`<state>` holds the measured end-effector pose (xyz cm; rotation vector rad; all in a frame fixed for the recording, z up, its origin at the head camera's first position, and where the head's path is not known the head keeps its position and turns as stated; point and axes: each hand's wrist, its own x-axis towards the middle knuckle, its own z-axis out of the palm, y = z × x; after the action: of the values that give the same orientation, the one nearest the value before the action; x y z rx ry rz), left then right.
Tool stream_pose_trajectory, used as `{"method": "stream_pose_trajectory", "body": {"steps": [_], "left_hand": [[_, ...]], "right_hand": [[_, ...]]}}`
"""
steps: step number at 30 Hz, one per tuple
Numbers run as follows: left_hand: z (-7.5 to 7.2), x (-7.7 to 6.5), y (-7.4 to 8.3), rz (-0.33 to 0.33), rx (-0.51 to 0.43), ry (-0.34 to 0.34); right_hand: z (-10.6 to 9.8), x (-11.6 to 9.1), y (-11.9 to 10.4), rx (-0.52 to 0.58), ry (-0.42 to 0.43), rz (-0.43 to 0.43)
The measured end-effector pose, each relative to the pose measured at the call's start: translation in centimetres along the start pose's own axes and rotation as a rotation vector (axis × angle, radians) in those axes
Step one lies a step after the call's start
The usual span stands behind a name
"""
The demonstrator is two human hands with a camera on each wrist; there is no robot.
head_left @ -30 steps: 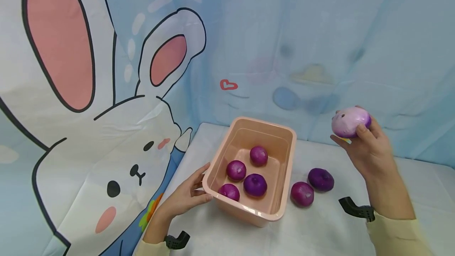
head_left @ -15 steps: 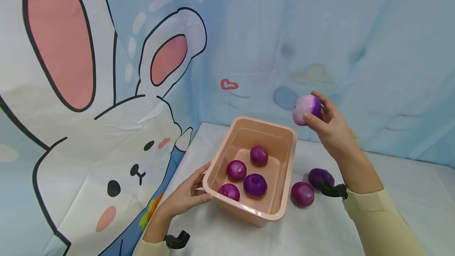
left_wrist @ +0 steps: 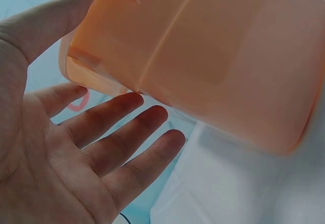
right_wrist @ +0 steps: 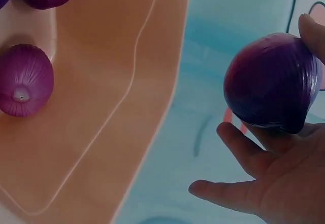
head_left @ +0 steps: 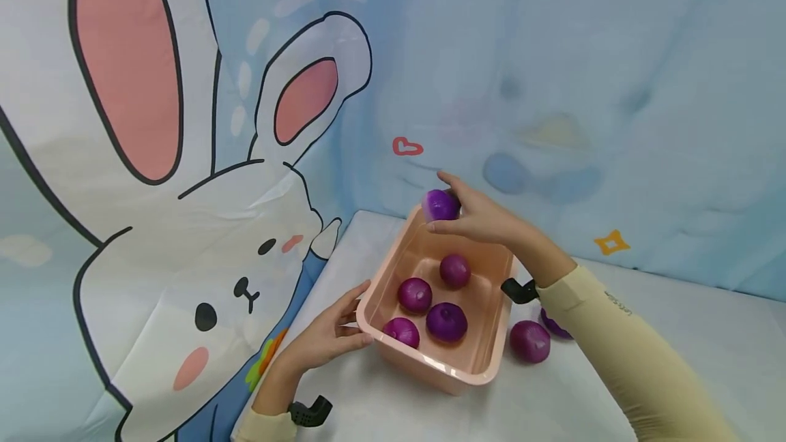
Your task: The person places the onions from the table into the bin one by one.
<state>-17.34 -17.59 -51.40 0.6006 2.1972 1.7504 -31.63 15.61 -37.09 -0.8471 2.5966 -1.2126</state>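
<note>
A round vegetable, purple at one end and whitish at the other (head_left: 441,205), is gripped between the thumb and fingers of my right hand (head_left: 480,213). In the head view it appears over the far left corner of the peach plastic tub (head_left: 505,319). The right wrist view shows its dark purple side (right_wrist: 271,84). My left hand (head_left: 328,333) touches the tub's near left side with fingers fairly straight and spread; its palm (left_wrist: 56,158) faces the tub. Inside lie several purple onions (head_left: 415,295) and a darker, flattish purple vegetable (head_left: 447,322).
On the white-covered table, right of the tub, sits another purple onion (head_left: 530,342). A dark purple vegetable (head_left: 555,326) beside it is partly covered by my right sleeve (head_left: 620,340). A blue cloth backdrop with a printed rabbit (head_left: 227,271) rises behind and at left.
My right hand has carried the purple-and-white vegetable leftward from the right side to above the tub's far rim. The left hand stays at the tub. The view has shifted slightly.
</note>
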Motion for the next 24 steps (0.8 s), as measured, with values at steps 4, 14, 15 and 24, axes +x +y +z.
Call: {"method": "stream_pose_trajectory", "body": {"steps": [4,14,15,24], "left_hand": [[0.1,0.1,-0.1,-0.001,-0.003,-0.004],[-0.2,0.3,-0.3,0.000,0.012,-0.001],[-0.2,0.3,-0.2,0.002,0.013,-0.002],[0.0,-0.1,0.1,-0.004,-0.001,-0.008]], "right_hand": [[0.7,0.5,0.4,-0.043,-0.018,0.020],[1.2,1.1,0.2,-0.063,-0.052,0.035],[1.2,1.0,0.2,-0.059,-0.055,0.037],[0.4,-0.2,0.2,-0.080,-0.018,0.053]]}}
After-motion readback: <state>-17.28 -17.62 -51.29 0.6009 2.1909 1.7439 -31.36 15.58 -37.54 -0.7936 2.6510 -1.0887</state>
